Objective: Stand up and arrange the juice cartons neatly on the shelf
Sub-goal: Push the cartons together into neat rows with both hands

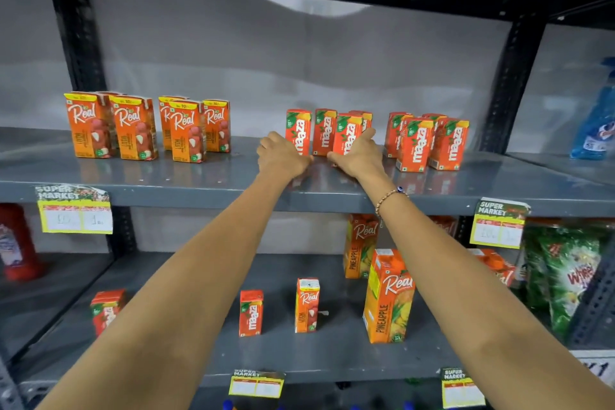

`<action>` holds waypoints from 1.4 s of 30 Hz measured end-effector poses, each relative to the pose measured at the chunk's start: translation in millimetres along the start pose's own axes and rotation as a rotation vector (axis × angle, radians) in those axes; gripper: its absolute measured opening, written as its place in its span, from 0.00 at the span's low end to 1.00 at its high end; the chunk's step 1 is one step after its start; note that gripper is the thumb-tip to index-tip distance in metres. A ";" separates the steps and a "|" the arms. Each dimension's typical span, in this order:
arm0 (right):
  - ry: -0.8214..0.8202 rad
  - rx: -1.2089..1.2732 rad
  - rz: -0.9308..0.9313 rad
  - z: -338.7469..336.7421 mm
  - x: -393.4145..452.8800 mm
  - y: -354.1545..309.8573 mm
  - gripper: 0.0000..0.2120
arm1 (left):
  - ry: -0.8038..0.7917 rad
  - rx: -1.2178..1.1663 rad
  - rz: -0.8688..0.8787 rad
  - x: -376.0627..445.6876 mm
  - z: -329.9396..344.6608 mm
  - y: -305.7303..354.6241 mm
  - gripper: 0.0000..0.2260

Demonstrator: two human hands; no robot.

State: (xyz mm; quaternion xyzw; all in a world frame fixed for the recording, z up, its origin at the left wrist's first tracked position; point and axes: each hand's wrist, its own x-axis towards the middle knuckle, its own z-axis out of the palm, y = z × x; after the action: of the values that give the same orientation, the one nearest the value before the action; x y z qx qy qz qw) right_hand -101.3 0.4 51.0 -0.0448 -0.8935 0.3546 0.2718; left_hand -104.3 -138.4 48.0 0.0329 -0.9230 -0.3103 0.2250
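On the upper grey shelf (199, 176) stand three groups of small cartons, all upright. At the left are several orange Real litchi cartons (133, 128). In the middle is a loose cluster of red Maaza cartons (324, 131), and at the right another Maaza group (429, 143). My left hand (283, 156) is cupped around the base of the leftmost middle Maaza carton (298, 130). My right hand (359, 156) wraps the front Maaza carton (347, 133), thumb on its right side and fingers along its foot. The middle cluster is uneven, some cartons set further back.
The lower shelf (299, 353) holds scattered cartons: two small Maaza (251, 313), a small Real litchi (307, 304) and tall Real pineapple cartons (387, 296). Green detergent bags (565, 276) sit at the right, a blue bottle (595, 123) at the upper right, a red bottle (16, 243) at the left. Price tags (75, 210) hang on the shelf edges.
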 end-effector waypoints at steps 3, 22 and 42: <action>0.033 -0.005 0.000 -0.8 1.9 2.7 0.38 | 0.057 0.000 -0.020 9.2 12.2 12.8 0.35; 0.044 0.062 0.156 -10.1 5.9 11.4 0.33 | 0.142 -0.092 0.052 -5.9 47.1 56.7 0.30; 0.039 0.124 0.183 -10.6 4.4 11.6 0.30 | 0.097 -0.101 0.043 -5.4 45.1 55.5 0.32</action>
State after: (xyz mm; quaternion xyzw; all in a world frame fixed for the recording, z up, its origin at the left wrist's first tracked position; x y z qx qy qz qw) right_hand -100.8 16.7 51.7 -0.1162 -0.8565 0.4317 0.2579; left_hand -114.8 -67.4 46.6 0.0165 -0.8947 -0.3496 0.2775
